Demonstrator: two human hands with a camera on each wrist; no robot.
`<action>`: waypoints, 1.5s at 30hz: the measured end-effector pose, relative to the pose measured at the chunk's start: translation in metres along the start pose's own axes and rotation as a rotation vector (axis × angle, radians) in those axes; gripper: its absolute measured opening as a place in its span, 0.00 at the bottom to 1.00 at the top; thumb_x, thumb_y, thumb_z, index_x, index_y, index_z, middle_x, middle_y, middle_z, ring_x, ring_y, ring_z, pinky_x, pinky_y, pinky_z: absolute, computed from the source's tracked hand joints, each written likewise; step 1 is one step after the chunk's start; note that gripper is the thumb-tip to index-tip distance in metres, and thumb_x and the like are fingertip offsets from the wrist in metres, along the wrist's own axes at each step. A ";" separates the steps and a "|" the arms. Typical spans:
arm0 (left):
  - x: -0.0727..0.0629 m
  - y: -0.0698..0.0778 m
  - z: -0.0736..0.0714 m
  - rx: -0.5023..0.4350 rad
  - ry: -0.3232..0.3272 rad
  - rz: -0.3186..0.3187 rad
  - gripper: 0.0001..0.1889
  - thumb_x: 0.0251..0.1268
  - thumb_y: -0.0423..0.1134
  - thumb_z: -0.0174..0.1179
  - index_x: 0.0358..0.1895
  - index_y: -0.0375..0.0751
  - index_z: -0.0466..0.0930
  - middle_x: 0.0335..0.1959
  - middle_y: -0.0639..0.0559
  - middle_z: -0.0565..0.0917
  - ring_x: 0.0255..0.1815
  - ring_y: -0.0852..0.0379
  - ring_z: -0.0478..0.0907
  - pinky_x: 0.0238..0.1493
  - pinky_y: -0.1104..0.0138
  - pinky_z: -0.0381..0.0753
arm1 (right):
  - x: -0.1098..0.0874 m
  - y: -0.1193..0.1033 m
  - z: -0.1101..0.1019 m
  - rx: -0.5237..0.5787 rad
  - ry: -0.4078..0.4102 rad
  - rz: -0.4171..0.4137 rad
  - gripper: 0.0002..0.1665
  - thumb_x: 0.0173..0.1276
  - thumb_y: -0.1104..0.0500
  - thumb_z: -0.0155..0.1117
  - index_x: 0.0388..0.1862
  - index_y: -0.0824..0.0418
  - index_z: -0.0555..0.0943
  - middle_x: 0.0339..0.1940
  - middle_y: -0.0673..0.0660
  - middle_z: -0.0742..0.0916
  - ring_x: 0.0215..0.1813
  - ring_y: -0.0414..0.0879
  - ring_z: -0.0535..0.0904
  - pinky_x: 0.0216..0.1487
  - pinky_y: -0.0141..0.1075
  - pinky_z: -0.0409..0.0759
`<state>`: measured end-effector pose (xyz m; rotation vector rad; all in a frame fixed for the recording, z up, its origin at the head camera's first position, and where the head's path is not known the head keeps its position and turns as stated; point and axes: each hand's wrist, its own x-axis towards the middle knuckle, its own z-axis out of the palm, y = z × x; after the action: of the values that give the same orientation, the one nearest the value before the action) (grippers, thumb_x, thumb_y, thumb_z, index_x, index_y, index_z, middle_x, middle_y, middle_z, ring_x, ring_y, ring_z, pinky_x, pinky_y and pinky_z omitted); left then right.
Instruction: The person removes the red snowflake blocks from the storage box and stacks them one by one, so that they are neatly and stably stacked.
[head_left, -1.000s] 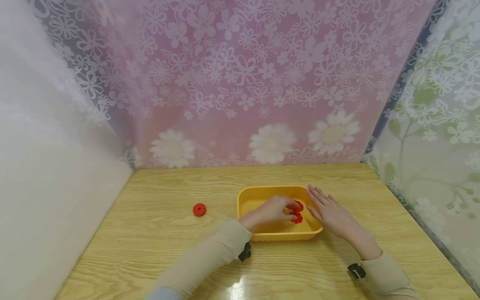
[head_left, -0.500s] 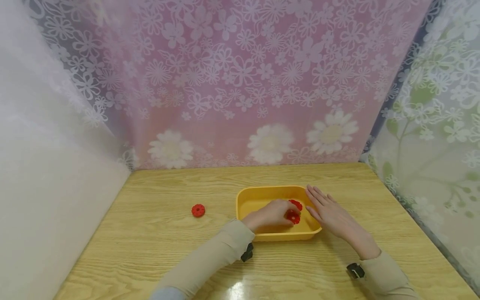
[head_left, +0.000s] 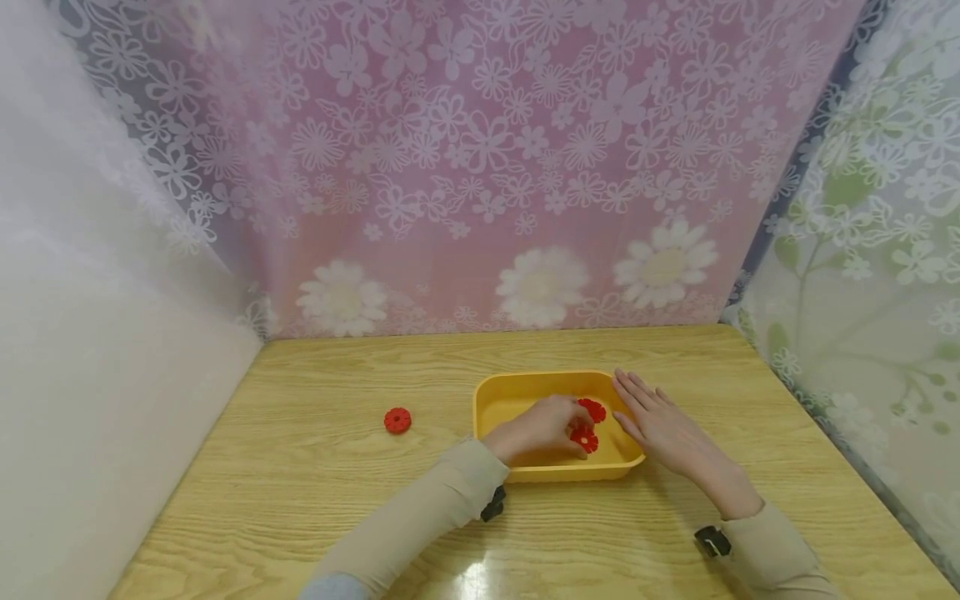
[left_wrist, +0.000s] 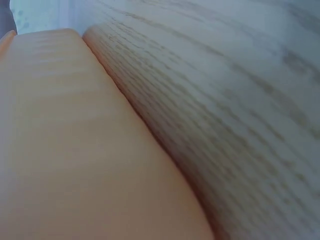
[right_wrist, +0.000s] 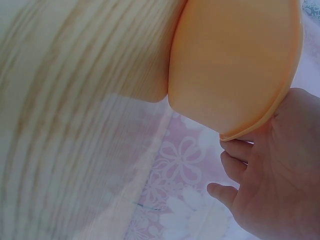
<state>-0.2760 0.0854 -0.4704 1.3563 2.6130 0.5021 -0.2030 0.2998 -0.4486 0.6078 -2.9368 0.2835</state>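
A yellow plastic tray [head_left: 517,386] sits on the wooden table. Inside it my left hand [head_left: 543,425] reaches down, its thumb and fingers curled round a red flower-shaped disc [head_left: 584,440]. Just behind that disc lies a second red flower-shaped disc [head_left: 594,409], partly covered by the fingers. My right hand [head_left: 667,429] rests with extended fingers on the tray's right rim; the right wrist view shows that hand [right_wrist: 280,165] against the tray edge. In the left wrist view the tray's outer wall [left_wrist: 75,140] fills the left side, and the hand is hidden.
A third red flower-shaped disc [head_left: 397,420] lies on the table [head_left: 315,483], left of the tray. Flowered curtains [head_left: 450,167] hang at the back and right, and a pale wall [head_left: 112,333] stands at the left.
My left fingers have closed round the nearer red disc and shifted it slightly left and toward me. The right hand stays on the tray rim.
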 end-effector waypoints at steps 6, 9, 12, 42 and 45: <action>-0.001 0.004 -0.002 -0.006 -0.010 -0.017 0.21 0.57 0.46 0.76 0.53 0.43 0.86 0.45 0.57 0.87 0.39 0.67 0.78 0.44 0.82 0.76 | 0.001 -0.002 -0.001 0.003 -0.007 0.007 0.36 0.80 0.54 0.55 0.78 0.70 0.60 0.80 0.68 0.62 0.79 0.65 0.57 0.75 0.65 0.56; -0.002 0.005 -0.001 -0.014 -0.021 -0.039 0.21 0.57 0.45 0.76 0.53 0.43 0.85 0.45 0.58 0.87 0.39 0.67 0.77 0.44 0.81 0.76 | 0.002 -0.002 -0.001 0.006 -0.007 0.007 0.36 0.80 0.54 0.55 0.78 0.70 0.60 0.80 0.68 0.63 0.79 0.65 0.57 0.75 0.65 0.56; -0.004 0.006 -0.002 -0.007 -0.032 -0.058 0.21 0.58 0.46 0.76 0.53 0.44 0.85 0.45 0.60 0.86 0.39 0.67 0.76 0.46 0.80 0.76 | 0.002 -0.002 0.000 0.008 -0.009 0.007 0.37 0.79 0.54 0.56 0.78 0.70 0.60 0.80 0.68 0.62 0.79 0.65 0.57 0.75 0.65 0.56; -0.042 -0.027 -0.056 -0.158 0.143 -0.040 0.21 0.60 0.38 0.72 0.58 0.44 0.83 0.47 0.53 0.79 0.48 0.58 0.80 0.51 0.74 0.80 | 0.003 0.001 -0.001 0.012 -0.014 0.002 0.38 0.79 0.54 0.56 0.78 0.72 0.59 0.79 0.70 0.62 0.79 0.66 0.57 0.73 0.66 0.57; -0.048 -0.029 -0.061 -0.148 0.146 -0.041 0.21 0.60 0.39 0.72 0.58 0.44 0.83 0.47 0.53 0.79 0.49 0.58 0.80 0.51 0.73 0.81 | 0.003 0.001 0.000 0.016 -0.013 -0.003 0.38 0.79 0.54 0.56 0.78 0.72 0.60 0.79 0.70 0.63 0.79 0.66 0.58 0.73 0.67 0.58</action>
<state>-0.2880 0.0168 -0.4251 1.2613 2.6487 0.7993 -0.2058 0.2997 -0.4480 0.6186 -2.9486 0.3034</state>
